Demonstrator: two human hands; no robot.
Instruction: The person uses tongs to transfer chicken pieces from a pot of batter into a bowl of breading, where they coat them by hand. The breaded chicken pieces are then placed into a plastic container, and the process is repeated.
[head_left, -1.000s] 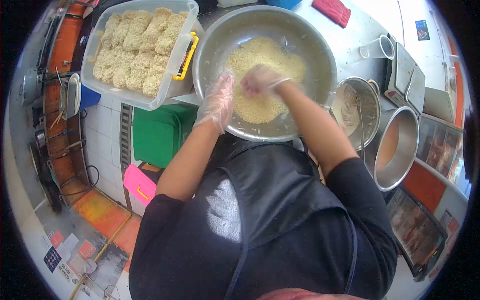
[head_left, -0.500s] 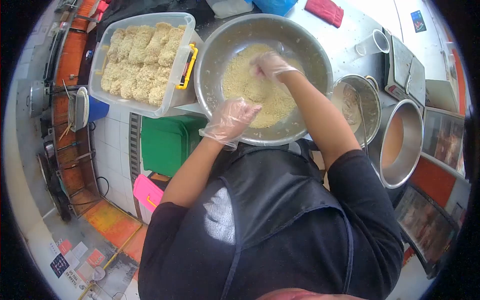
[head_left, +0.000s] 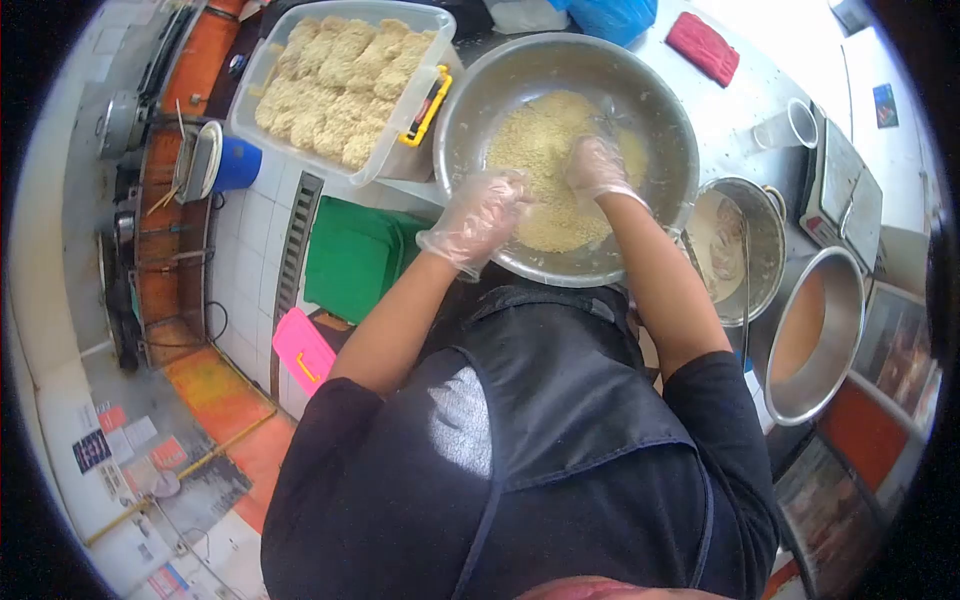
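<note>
Directions taken from the bowl's centre, 12 at the top of the view.

Pale, dry-looking crumbs (head_left: 550,172) lie loose in the wide steel bowl (head_left: 657,108), spread around its middle with bare metal showing toward the rim. Expected handling: light, soft, free-running; likely to slip between fingers unless scooped from beneath with a cupped palm or pressed together. The bowl itself is presumably stiff and smooth; the rim is its natural hold.

Left hand (head_left: 484,214): clear glove, crossing the rim at 8 o'clock, fingers bent inward toward the crumbs. Right hand (head_left: 599,168): clear glove, just right of centre, fingers angled down at the crumbs. How far open either hand is, and whether it has hold of anything: cannot tell; fingertips obscured.

Farther out: at 9 to 10 o'clock, a clear plastic container (head_left: 300,159) with crumb-coated pieces (head_left: 343,88) in rows. At 4 o'clock, a steel pot (head_left: 764,238) of pale batter; beyond it, a deeper pot (head_left: 838,318) with orange-brown contents. Between 1 and 2 o'clock, a folded red cloth (head_left: 703,48).
</note>
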